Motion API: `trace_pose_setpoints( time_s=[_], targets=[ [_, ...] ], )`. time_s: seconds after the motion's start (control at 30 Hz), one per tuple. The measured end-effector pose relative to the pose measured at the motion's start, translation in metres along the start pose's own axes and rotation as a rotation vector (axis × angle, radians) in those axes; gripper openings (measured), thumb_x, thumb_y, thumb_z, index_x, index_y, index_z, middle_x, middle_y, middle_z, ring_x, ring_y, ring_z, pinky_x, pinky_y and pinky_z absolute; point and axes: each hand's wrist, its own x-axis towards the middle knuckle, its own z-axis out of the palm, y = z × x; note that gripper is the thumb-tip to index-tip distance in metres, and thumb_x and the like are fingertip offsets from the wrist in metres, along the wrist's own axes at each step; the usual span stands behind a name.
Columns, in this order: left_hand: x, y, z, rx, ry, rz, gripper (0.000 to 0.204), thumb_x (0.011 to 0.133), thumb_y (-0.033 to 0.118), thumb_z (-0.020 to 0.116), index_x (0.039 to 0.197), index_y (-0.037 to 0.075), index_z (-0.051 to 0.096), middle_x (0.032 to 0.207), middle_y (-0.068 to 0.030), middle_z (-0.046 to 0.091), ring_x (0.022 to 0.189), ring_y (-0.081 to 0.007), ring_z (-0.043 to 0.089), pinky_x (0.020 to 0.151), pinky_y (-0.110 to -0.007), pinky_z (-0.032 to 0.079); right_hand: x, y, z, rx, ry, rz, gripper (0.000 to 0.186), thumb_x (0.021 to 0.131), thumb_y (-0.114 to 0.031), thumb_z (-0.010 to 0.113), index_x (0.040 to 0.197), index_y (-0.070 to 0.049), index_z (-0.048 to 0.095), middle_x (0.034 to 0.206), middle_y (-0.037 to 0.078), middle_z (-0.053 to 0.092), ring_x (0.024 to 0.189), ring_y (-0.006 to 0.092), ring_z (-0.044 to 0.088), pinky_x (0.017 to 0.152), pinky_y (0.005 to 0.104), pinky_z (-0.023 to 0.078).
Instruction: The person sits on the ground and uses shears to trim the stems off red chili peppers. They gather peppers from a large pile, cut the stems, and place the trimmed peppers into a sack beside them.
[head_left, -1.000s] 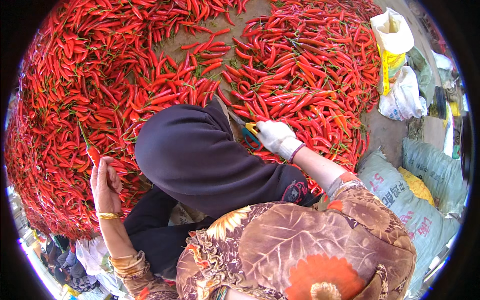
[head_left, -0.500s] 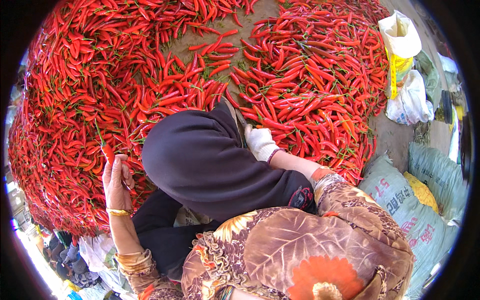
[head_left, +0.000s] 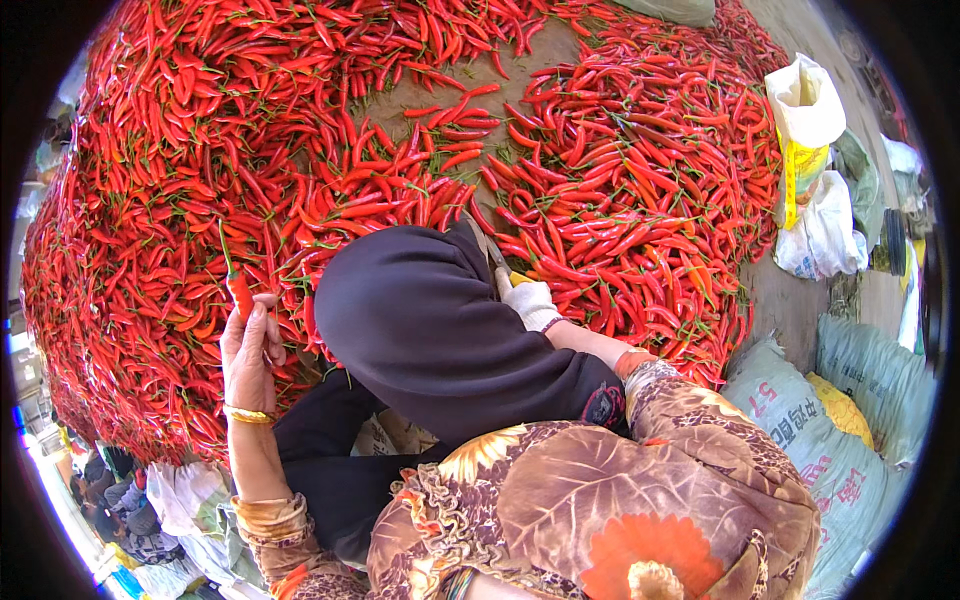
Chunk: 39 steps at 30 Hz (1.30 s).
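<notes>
My bare left hand [head_left: 250,350], with a yellow bangle at its wrist, pinches a red chilli [head_left: 240,293] between thumb and fingers. The chilli stands upright, its green stem pointing up. My right hand [head_left: 530,302] wears a white glove and is closed around a grey metal tool [head_left: 490,245] with long narrow arms or blades. Dark cloth [head_left: 430,340] covers part of this tool, so its exact kind cannot be made out. A bit of yellow shows beside the glove. Both hands are just above heaped red chillies [head_left: 640,190].
A larger heap of chillies [head_left: 150,250] spreads along the left. Bare floor [head_left: 470,80] runs between the heaps. At the right stand a white and yellow sack [head_left: 805,110] and filled pale green sacks [head_left: 790,400]. People sit at the far lower left.
My left hand still holds the chilli and has shifted slightly right. The gloved hand keeps its grip, and yellow now shows beside it. The view has shifted, bringing a greenish sack into the top edge.
</notes>
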Motion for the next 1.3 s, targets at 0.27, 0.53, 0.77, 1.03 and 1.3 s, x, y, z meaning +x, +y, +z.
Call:
trace_pose_setpoints(
  time_s=[0.27,0.53,0.77,1.03,1.3],
  targets=[
    [0.007,-0.006,-0.012,-0.646,-0.338,-0.198,0.042,0.098,0.021,0.057,0.135,0.003,0.050,0.090,-0.0009,0.057,0.078,-0.0133,0.050,0.072,-0.030,0.044,-0.037,0.016,-0.080,0.073,-0.307,-0.443,0.058,0.094,-0.023,0.053,0.147,-0.009,0.033,0.109,0.022,0.065,0.098,0.0323,0.066,0.081,0.0421,0.051],
    [0.014,-0.010,-0.023,-1.015,-0.438,-0.266,0.025,0.094,0.010,0.049,0.116,0.002,0.057,0.101,-0.0130,0.063,0.094,-0.0288,0.063,0.096,-0.045,0.050,-0.069,0.030,-0.131,0.951,-0.407,-0.302,0.094,0.078,-0.013,0.073,0.156,-0.010,0.020,0.144,0.006,0.043,0.124,0.0186,0.050,0.101,0.0313,0.042],
    [0.006,0.004,-0.008,-0.547,-0.192,-0.110,0.016,0.099,0.023,0.058,0.098,0.008,0.064,0.055,0.0083,0.038,0.047,-0.0047,0.037,0.049,-0.023,0.035,-0.113,-0.043,-0.224,1.066,-0.274,-0.689,0.094,0.073,-0.019,0.084,0.149,-0.013,0.030,0.100,0.007,0.060,0.082,0.0185,0.064,0.070,0.0298,0.054],
    [-0.008,0.011,0.000,-0.296,-0.159,0.006,0.018,0.095,0.014,0.060,0.106,0.002,0.066,0.059,0.0094,0.039,0.048,-0.0020,0.033,0.046,-0.021,0.027,-0.185,-0.155,-0.316,0.905,-0.379,-0.998,0.083,0.082,-0.052,0.074,0.140,-0.001,0.042,0.071,-0.003,0.054,0.046,0.0034,0.043,0.040,0.0179,0.034],
    [-0.019,-0.010,-0.008,-0.135,0.006,0.073,0.014,0.093,0.015,0.061,0.098,0.006,0.070,0.057,0.0097,0.040,0.045,-0.0022,0.032,0.042,-0.022,0.025,-0.206,-0.225,-0.247,0.142,-0.697,-0.921,0.051,0.093,-0.036,0.067,0.131,-0.009,0.046,0.082,-0.002,0.050,0.063,0.0055,0.043,0.053,0.0214,0.035]
  ],
)
